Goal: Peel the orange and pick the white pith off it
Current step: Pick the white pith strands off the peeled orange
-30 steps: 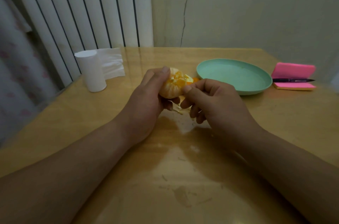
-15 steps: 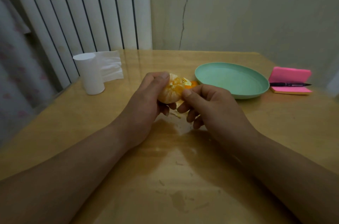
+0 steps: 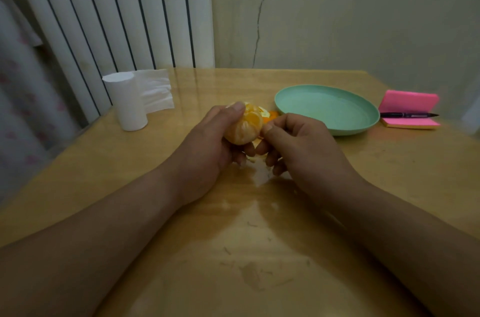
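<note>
Orange (image 3: 242, 128), mostly peeled, is gripped over the middle of the table (image 3: 389, 173) by the curled fingers of the left hand (image 3: 207, 145); its right side is pinched by the right hand (image 3: 298, 145).

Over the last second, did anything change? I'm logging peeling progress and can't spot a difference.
Nothing clearly moved. The left hand still grips the orange; the right hand still pinches at its right side. Plate, tissue roll, sticky notes and pen stayed put.
</note>
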The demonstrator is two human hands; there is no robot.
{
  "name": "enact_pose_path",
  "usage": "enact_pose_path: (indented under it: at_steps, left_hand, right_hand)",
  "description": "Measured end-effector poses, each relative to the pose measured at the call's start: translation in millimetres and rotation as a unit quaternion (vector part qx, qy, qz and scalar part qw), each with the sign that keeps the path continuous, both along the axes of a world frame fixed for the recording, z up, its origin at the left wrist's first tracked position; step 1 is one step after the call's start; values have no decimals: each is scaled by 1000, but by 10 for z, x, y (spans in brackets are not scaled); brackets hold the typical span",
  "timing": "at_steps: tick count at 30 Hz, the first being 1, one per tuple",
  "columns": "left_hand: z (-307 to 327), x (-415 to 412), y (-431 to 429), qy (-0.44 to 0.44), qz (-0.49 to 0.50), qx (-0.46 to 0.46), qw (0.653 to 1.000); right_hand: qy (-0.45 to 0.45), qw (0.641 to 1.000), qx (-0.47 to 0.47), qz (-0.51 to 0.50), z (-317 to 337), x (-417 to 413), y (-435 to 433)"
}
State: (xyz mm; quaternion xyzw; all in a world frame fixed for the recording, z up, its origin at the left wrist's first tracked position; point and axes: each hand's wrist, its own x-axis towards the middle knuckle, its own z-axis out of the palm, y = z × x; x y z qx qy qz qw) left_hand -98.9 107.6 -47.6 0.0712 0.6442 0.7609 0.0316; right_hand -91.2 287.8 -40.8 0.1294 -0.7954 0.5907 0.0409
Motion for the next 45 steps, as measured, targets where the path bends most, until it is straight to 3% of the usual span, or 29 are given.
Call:
enact_pose_path:
  at_steps: [11, 17, 23, 33, 45]
  left_hand:
    - [110, 88, -35, -68, -72, 81, 992]
    - [155, 166, -49, -79, -94, 197, 973]
    - [165, 181, -103, -63, -105, 152, 981]
    - [127, 154, -181, -40, -119, 164, 978]
    - [93, 105, -136, -2, -17, 18, 1000]
  right_hand:
    - [62, 997, -50, 18, 10, 48, -28]
    - [123, 991, -48, -1, 44, 81, -23]
    - [180, 983, -17, -23, 64, 75, 4]
    - [234, 970, 52, -40, 70, 59, 43]
    - [366, 877, 297, -91, 120, 38, 87]
